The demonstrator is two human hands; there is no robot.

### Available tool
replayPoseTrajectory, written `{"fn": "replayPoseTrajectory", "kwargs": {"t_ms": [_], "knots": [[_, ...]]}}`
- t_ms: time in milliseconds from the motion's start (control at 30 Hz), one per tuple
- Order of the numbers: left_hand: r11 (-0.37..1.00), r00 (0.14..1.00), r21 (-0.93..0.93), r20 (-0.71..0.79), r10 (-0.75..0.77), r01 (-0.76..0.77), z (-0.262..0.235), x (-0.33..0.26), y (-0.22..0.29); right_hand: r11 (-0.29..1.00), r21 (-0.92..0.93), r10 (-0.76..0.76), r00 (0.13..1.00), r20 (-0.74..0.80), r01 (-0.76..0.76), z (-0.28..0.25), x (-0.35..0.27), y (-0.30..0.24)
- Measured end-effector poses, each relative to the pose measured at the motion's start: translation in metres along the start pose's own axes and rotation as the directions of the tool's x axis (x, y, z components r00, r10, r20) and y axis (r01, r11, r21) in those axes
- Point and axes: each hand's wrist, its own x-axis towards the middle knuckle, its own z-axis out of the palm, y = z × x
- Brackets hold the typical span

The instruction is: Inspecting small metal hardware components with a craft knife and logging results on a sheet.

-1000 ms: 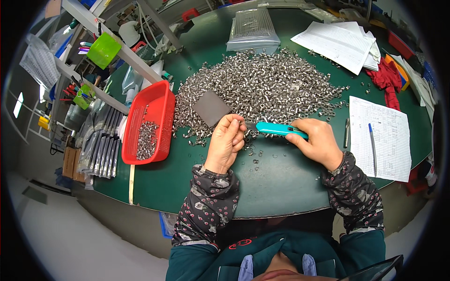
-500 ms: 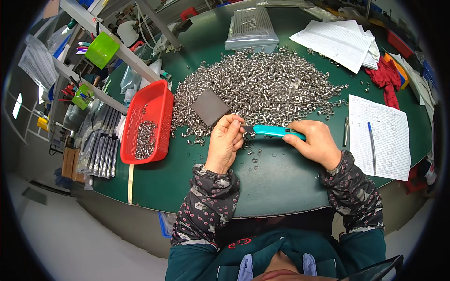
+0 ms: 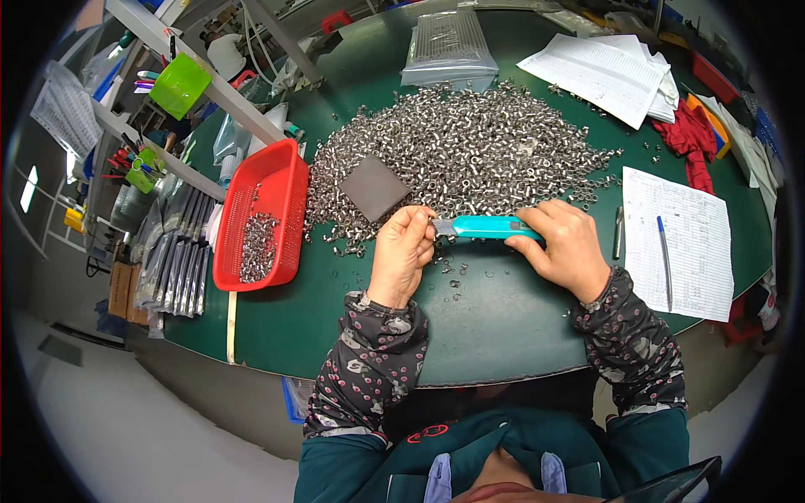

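Note:
My right hand point(image 3: 566, 245) grips a teal utility knife point(image 3: 486, 227), held level with its blade towards the left. The blade tip meets the fingertips of my left hand point(image 3: 404, 256). Pinched between the left thumb and index finger is what looks like a small metal ring, mostly hidden by the fingers. Beyond both hands spreads a big heap of small shiny metal rings point(image 3: 478, 151). A dark grey square block point(image 3: 375, 188) lies on the heap's near left part, just past my left hand. A few thin loose rings point(image 3: 454, 285) lie on the table below the knife.
A red plastic basket point(image 3: 293, 226) holding some rings stands left on the green table point(image 3: 503, 344). To the right are a printed sheet point(image 3: 700, 251) with a pen point(image 3: 665, 264), a red cloth point(image 3: 692, 147) and more papers point(image 3: 591, 75). Clear plastic bags point(image 3: 450, 50) lie behind the heap.
The knife has turned slightly in my right hand, and more of its blade shows at the left fingertips. Both hands stay in nearly the same place.

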Motion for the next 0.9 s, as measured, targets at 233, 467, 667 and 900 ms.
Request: {"fn": "replayPoseTrajectory", "kwargs": {"t_ms": [233,467,667,900], "knots": [[0.999,1.000,0.044,-0.003,0.015,-0.015,-0.0004,0.0002,-0.0012,0.998,-0.043,-0.038,0.999,-0.021,0.037,-0.0010,0.0004,-0.0004],[0.996,1.000,0.084,0.008,0.029,-0.029,0.0005,-0.0003,-0.0013,0.998,-0.052,-0.046,0.999,-0.006,0.045,-0.0014,0.0005,-0.0001],[0.995,1.000,0.099,-0.009,0.028,-0.027,0.0015,-0.0004,-0.0023,0.998,-0.047,-0.052,0.999,-0.012,0.051,-0.0009,0.0007,-0.0003],[0.989,1.000,0.145,-0.020,0.005,-0.002,0.0012,-0.0008,0.0000,0.996,-0.057,-0.066,0.998,-0.012,0.065,-0.0009,0.0009,-0.0007]]}}
